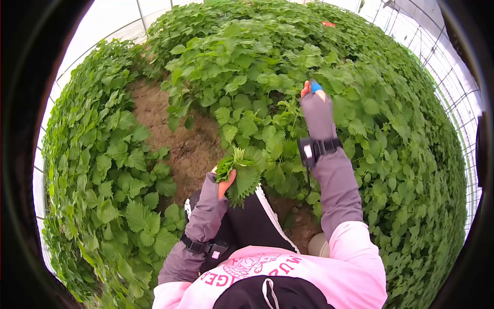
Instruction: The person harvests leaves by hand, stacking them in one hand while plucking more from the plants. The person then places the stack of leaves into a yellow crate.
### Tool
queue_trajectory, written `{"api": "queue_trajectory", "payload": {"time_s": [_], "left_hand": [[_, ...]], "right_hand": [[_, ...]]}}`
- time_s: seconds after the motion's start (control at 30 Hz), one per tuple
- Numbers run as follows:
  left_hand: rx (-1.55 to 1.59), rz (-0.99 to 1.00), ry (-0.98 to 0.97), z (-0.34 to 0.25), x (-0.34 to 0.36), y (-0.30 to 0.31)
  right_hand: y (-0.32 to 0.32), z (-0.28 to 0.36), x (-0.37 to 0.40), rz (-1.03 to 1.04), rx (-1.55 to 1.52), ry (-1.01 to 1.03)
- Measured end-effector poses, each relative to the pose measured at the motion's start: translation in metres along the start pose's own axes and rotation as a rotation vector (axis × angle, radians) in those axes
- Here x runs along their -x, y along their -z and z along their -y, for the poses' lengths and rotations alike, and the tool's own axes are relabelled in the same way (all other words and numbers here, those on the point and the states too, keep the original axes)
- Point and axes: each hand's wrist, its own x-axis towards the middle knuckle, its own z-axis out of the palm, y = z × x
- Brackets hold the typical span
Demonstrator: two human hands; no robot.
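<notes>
My left hand (223, 183) holds a stack of picked green serrated leaves (237, 172) close to my body, above my dark trousers. My right hand (313, 91) is stretched forward into the leafy plants (267, 67), its fingers among the top leaves; one fingertip wears a blue cover. Whether it grips a leaf is hidden by the foliage and motion blur. Both arms wear grey sleeves with black wrist straps.
Dense green leafy plants surround me on all sides. A strip of bare brown soil (177, 139) runs between the rows at the left. Greenhouse frame and white covering (453, 67) show at the edges. A pale shoe (319, 244) is by my right side.
</notes>
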Motion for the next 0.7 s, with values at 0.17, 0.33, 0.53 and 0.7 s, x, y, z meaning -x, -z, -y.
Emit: {"api": "queue_trajectory", "payload": {"time_s": [0.17,0.33,0.53,0.7], "left_hand": [[0.122,-0.064,-0.025,-0.009,-0.003,-0.001],[0.07,-0.1,0.116,0.001,-0.012,-0.001],[0.138,-0.007,0.131,0.022,-0.02,-0.019],[0.197,0.025,0.14,0.017,-0.019,-0.031]], "right_hand": [[0.09,-0.037,-0.088,-0.07,0.744,0.163],[0.063,0.02,-0.053,-0.241,1.599,-0.24],[0.113,-0.033,-0.066,-0.227,0.087,-0.068],[0.099,-0.019,-0.029,-0.255,0.258,-0.236]]}}
